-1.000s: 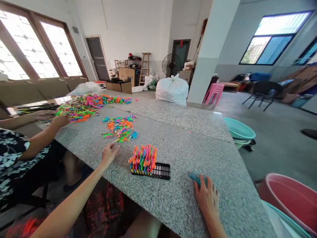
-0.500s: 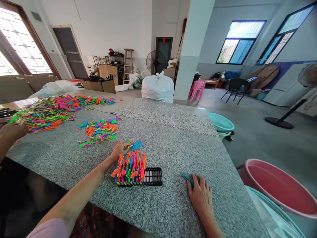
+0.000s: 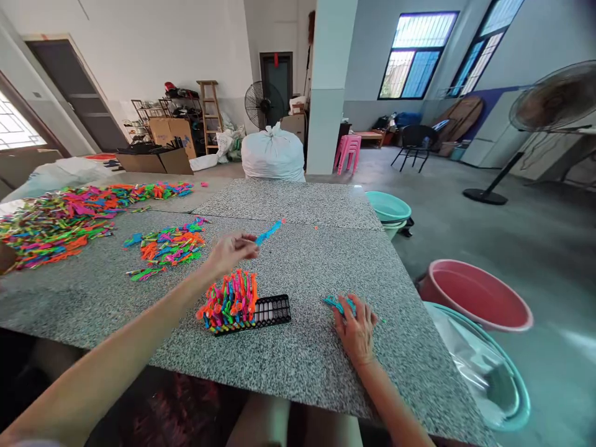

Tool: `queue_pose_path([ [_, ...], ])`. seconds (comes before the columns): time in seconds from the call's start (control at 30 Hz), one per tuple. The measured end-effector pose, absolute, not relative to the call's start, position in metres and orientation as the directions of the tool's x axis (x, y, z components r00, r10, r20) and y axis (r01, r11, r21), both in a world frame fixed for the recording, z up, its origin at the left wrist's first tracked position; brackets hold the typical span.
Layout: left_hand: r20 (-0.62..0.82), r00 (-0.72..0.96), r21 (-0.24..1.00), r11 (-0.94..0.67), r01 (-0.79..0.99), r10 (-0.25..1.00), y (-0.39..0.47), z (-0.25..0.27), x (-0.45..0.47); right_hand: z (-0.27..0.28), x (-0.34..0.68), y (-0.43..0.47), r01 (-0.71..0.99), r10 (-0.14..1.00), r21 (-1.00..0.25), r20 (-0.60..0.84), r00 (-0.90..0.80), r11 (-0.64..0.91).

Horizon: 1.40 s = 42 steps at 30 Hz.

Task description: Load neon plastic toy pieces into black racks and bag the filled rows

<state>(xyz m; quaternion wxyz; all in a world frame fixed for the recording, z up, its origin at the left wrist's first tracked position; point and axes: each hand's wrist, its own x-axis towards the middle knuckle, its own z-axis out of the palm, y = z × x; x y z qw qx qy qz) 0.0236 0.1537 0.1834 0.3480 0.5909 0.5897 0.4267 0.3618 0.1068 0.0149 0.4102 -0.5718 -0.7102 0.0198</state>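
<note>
My left hand [image 3: 235,249] is closed on one end of a slim blue plastic piece [image 3: 270,232] with a pink tip, raised above the tabletop. Just below that hand stands a black grid rack [image 3: 272,310]. Bright plastic pieces [image 3: 230,301] with orange round ends stand packed upright in its left part, while slots show bare at the right. My right hand [image 3: 357,328] rests on the table, its fingers curled over blue plastic pieces [image 3: 338,302] that stick out past the fingertips. What lies under the palm is hidden.
Left of the rack lies a small pile of coloured pieces [image 3: 170,245], with a larger heap [image 3: 69,217] behind it. A speckled stone table [image 3: 298,366] carries everything. Beside its right edge stand a red tub [image 3: 479,295] and a teal basin [image 3: 516,385].
My left hand has lifted the blue piece off the table and swung it upright at a slant. My right hand stays over its blue pieces. The head view has turned to the right.
</note>
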Motion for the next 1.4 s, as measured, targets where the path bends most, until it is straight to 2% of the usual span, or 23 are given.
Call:
queue_pose_path([
  [0.07,0.084,-0.030,0.954,-0.071,0.293,0.996,0.106,0.176,0.068,0.038,0.343,0.094,0.561,0.877,-0.740,0.478,0.049,0.372],
  [0.1,0.034,-0.027,0.990,-0.030,0.140,0.999,0.083,0.169,0.090,0.051,0.332,0.086,0.408,0.913,-0.838,0.407,0.028,0.361],
  [0.17,-0.055,-0.029,0.995,0.053,-0.081,0.998,0.045,0.148,0.128,0.075,0.309,0.073,0.148,0.948,-0.940,0.288,-0.133,0.307],
  [0.23,-0.076,-0.061,0.984,0.064,-0.167,0.995,0.021,0.127,0.153,0.091,0.292,0.062,-0.007,0.943,-0.977,0.206,-0.262,0.212],
  [0.33,-0.007,-0.038,0.997,0.005,-0.072,0.999,0.006,0.111,0.162,0.093,0.283,0.051,-0.186,0.952,-0.982,0.072,-0.298,0.016],
  [0.43,0.078,0.094,0.942,-0.105,0.318,0.992,0.002,0.122,0.138,0.075,0.292,0.046,-0.269,0.973,-0.956,-0.060,-0.222,-0.120],
  [0.53,0.264,0.044,0.666,-0.215,0.714,0.964,0.013,0.148,0.095,0.055,0.302,0.049,-0.134,0.982,-0.976,-0.157,-0.101,-0.170],
  [0.6,0.357,0.076,0.442,-0.240,0.864,0.931,0.030,0.161,0.066,0.046,0.301,0.055,0.027,0.973,-0.980,-0.201,-0.112,-0.199],
  [0.67,0.255,0.220,0.257,-0.285,0.923,0.941,0.049,0.164,0.044,0.041,0.292,0.061,0.172,0.967,-0.968,-0.208,-0.149,-0.182],
  [0.73,0.096,0.297,0.175,-0.310,0.934,0.950,0.062,0.158,0.032,0.040,0.276,0.066,0.269,0.972,-0.954,-0.176,-0.153,-0.131],
  [0.8,0.027,0.324,0.145,-0.324,0.935,0.946,0.067,0.148,0.029,0.041,0.260,0.071,0.341,0.979,-0.937,-0.137,-0.154,-0.077],
  [0.9,0.049,0.349,0.119,-0.352,0.928,0.936,0.063,0.139,0.030,0.044,0.243,0.073,0.461,0.966,-0.887,-0.127,-0.227,-0.008],
  [0.97,0.057,0.358,0.128,-0.363,0.923,0.932,0.059,0.138,0.030,0.047,0.243,0.073,0.562,0.946,-0.827,-0.168,-0.276,0.017],
  [1.07,0.060,0.362,0.170,-0.367,0.915,0.930,0.058,0.140,0.026,0.055,0.265,0.072,0.728,0.957,-0.685,-0.186,-0.221,0.035],
  [1.23,0.090,0.376,0.161,-0.386,0.908,0.922,0.060,0.132,0.020,0.067,0.339,0.082,0.929,1.000,-0.370,0.016,-0.022,0.027],
  [1.33,0.134,0.384,0.141,-0.401,0.905,0.913,0.060,0.128,0.019,0.066,0.371,0.093,0.979,0.999,-0.200,-0.019,-0.039,0.034],
  [1.4,0.156,0.378,0.130,-0.398,0.908,0.913,0.059,0.130,0.021,0.063,0.381,0.100,0.983,0.996,-0.169,-0.053,-0.078,0.068],
])
